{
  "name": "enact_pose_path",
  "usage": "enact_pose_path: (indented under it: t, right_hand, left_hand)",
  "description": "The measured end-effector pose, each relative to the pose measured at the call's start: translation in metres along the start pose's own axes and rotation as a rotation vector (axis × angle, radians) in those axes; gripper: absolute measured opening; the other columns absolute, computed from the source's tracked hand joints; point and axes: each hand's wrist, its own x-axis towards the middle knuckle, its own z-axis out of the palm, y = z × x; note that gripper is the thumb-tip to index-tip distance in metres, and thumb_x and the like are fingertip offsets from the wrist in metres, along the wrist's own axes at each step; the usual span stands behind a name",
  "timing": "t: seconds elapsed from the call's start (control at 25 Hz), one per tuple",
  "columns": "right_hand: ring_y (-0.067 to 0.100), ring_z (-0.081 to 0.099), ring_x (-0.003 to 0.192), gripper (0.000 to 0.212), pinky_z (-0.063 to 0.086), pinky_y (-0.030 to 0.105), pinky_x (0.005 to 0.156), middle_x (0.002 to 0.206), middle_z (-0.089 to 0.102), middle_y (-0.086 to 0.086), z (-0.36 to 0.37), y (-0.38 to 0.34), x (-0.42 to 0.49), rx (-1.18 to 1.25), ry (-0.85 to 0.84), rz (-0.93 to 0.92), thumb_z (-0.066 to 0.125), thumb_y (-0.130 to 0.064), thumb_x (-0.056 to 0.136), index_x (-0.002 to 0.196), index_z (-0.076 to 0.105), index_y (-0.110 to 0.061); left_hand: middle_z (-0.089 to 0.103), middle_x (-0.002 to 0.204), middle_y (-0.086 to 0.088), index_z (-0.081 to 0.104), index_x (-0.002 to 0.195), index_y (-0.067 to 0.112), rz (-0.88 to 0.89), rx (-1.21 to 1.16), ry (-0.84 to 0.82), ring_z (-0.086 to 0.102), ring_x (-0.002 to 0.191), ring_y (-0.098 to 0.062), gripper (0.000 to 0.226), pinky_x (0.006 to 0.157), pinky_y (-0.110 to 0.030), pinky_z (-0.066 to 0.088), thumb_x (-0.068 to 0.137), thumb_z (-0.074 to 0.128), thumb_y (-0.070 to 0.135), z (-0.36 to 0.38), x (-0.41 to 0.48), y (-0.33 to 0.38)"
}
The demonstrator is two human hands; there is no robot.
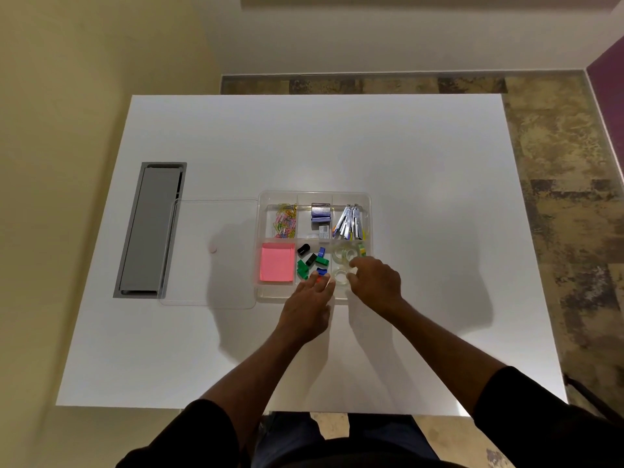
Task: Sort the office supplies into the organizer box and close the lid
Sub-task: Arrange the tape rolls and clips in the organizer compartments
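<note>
Both hands at the near edge of the open organizer box

The clear organizer box [368,201] sits mid-table [405,146], its lid [216,292] lying flat just to its left. The left hand [309,307] reaches into the near middle compartment, fingers together over the small clips [312,261]; whether it grips one, I cannot tell. The right hand [376,282] curls over the tape rolls [342,253] in the near right compartment, fingertips on a roll. Pink sticky notes [277,266], paper clips [286,219] and staplers [349,222] fill other compartments
</note>
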Motion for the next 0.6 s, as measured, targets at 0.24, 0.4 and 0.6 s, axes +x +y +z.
enact_pose_path:
  t: [0.24,0.4,0.6]
  right_hand:
    - [0.036,0.076,0.083,0.022,0.044,0.03,0.062,0.092,0.078,0.012,-0.015,0.0,0.014,-0.083,0.144,0.152,0.061,-0.033,0.103,0.113,0.073,-0.017]
    - [0.035,0.077,0.084,0.021,0.042,0.029,0.064,0.09,0.078,0.01,-0.016,-0.008,0.025,-0.155,0.104,0.205,0.06,-0.026,0.101,0.102,0.077,-0.015]
    - [0.033,0.078,0.088,0.012,0.044,0.031,0.065,0.094,0.078,0.01,-0.015,-0.025,0.029,-0.205,0.094,0.288,0.064,-0.016,0.098,0.104,0.073,-0.011]
  left_hand:
    - [0.032,0.171,-0.008,0.037,0.159,0.019,-0.02,-0.042,0.051,0.018,0.162,-0.029,0.061,0.13,-0.048,0.027,0.103,0.059,0.019,-0.002,-0.002,0.002]
    - [0.036,0.169,-0.008,0.042,0.157,0.017,-0.025,-0.054,0.064,0.022,0.162,-0.03,0.057,0.128,-0.047,0.029,0.103,0.06,0.019,-0.005,-0.002,0.003]
    - [0.038,0.168,-0.008,0.044,0.157,0.019,-0.045,-0.081,0.054,0.024,0.161,-0.03,0.056,0.125,-0.048,0.034,0.103,0.06,0.02,-0.004,-0.004,0.0]
